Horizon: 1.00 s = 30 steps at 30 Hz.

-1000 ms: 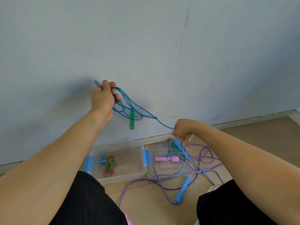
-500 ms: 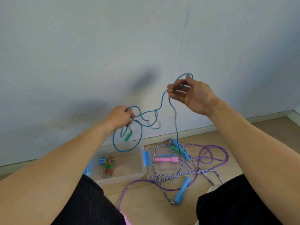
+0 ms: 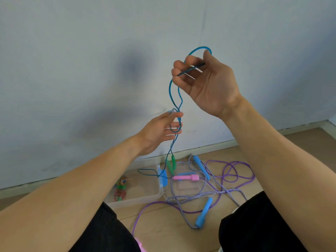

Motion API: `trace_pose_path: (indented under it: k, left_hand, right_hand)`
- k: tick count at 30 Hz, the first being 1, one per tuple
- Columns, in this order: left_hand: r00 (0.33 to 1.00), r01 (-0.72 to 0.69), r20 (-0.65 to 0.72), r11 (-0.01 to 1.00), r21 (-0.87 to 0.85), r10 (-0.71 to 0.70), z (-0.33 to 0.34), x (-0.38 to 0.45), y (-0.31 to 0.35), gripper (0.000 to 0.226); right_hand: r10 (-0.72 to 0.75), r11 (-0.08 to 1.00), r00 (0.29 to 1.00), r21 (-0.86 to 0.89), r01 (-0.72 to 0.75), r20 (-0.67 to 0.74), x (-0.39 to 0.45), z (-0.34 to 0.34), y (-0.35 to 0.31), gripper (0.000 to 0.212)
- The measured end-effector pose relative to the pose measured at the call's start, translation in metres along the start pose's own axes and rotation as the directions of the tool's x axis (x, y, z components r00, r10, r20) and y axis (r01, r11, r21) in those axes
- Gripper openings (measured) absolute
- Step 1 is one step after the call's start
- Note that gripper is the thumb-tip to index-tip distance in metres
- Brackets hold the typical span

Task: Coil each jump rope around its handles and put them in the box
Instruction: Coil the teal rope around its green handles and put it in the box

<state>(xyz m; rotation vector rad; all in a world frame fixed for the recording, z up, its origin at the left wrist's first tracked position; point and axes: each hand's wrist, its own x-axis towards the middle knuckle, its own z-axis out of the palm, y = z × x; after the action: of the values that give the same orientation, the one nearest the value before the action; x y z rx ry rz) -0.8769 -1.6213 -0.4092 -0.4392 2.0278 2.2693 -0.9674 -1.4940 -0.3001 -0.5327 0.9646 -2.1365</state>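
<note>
The right hand, raised before the wall, curls its fingers around the blue jump rope, its loop arching over the thumb, while lower down the strands wind about the left hand's straight, relaxed fingers, green handles dangling by the clear box

blue rope: glossy plastic | box: clear plastic | floor: matt wood

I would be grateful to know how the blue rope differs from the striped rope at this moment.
The blue rope hangs from the right hand, its green handles dangling; the striped rope lies sprawled on the floor. The blue rope is plain, the striped rope twisted purple-and-white. Both are uncoiled.
</note>
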Motion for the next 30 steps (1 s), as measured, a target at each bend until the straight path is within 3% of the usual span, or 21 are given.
trace_pose_path:
  k: [3, 6, 9, 12, 14, 16, 18, 20, 23, 26, 28, 30]
  left_hand:
    - [0.999, -0.018, 0.047, 0.996, -0.088, 0.022, 0.005, 0.001, 0.004, 0.052]
    - [0.986, -0.093, -0.123, 0.983, 0.158, 0.113, 0.012, 0.003, 0.0, 0.039]
    - [0.932, -0.077, -0.333, 0.976, 0.204, 0.144, 0.008, 0.008, -0.009, 0.036]
    - [0.893, 0.006, -0.431, 0.955, 0.298, 0.129, -0.01, 0.015, -0.013, 0.037]
    - [0.903, 0.122, -0.418, 0.874, 0.471, 0.1, -0.028, 0.019, -0.02, 0.033]
    - [0.909, 0.251, -0.417, 0.802, 0.543, -0.003, -0.045, 0.023, -0.031, 0.032]
    - [0.896, 0.352, -0.431, 0.762, 0.543, -0.107, -0.06, 0.026, -0.041, 0.033]
    - [0.877, 0.43, -0.446, 0.702, 0.567, -0.177, -0.071, 0.026, -0.047, 0.032]
    - [0.841, 0.513, -0.478, 0.654, 0.556, -0.254, -0.091, 0.03, -0.057, 0.029]
    - [0.809, 0.566, -0.508, 0.624, 0.539, -0.295, -0.107, 0.036, -0.069, 0.027]
    - [0.793, 0.59, -0.517, 0.619, 0.519, -0.321, -0.114, 0.041, -0.077, 0.025]
    - [0.777, 0.614, -0.523, 0.606, 0.505, -0.351, -0.121, 0.047, -0.085, 0.024]
  right_hand:
    - [0.029, 0.996, 1.0, -0.09, -0.03, -0.012, 0.0, -0.002, 0.002, 0.044]
    - [0.079, 0.964, 0.997, -0.255, -0.075, 0.005, 0.0, -0.007, 0.009, 0.03]
    - [0.124, 0.916, 0.992, -0.384, -0.116, -0.004, 0.004, -0.012, 0.018, 0.015]
    - [0.244, 0.818, 0.969, -0.529, -0.224, -0.033, 0.011, -0.022, 0.03, 0.019]
    - [0.377, 0.653, 0.922, -0.682, -0.329, -0.083, 0.017, -0.035, 0.036, 0.015]
    - [0.442, 0.462, 0.87, -0.776, -0.43, -0.219, 0.026, -0.059, 0.047, 0.017]
    - [0.379, 0.326, 0.83, -0.78, -0.534, -0.41, 0.038, -0.094, 0.07, 0.013]
    - [0.289, 0.263, 0.769, -0.725, -0.637, -0.571, 0.043, -0.133, 0.105, 0.01]
    - [0.286, 0.068, 0.697, -0.711, -0.699, -0.658, 0.041, -0.191, 0.177, 0.009]
    - [0.438, -0.311, 0.677, -0.806, -0.504, -0.592, 0.024, -0.234, 0.247, 0.017]
    - [0.499, -0.468, 0.666, -0.819, -0.331, -0.554, 0.017, -0.254, 0.285, 0.047]
    - [0.57, -0.518, 0.657, -0.836, -0.18, -0.494, 0.014, -0.268, 0.316, 0.093]
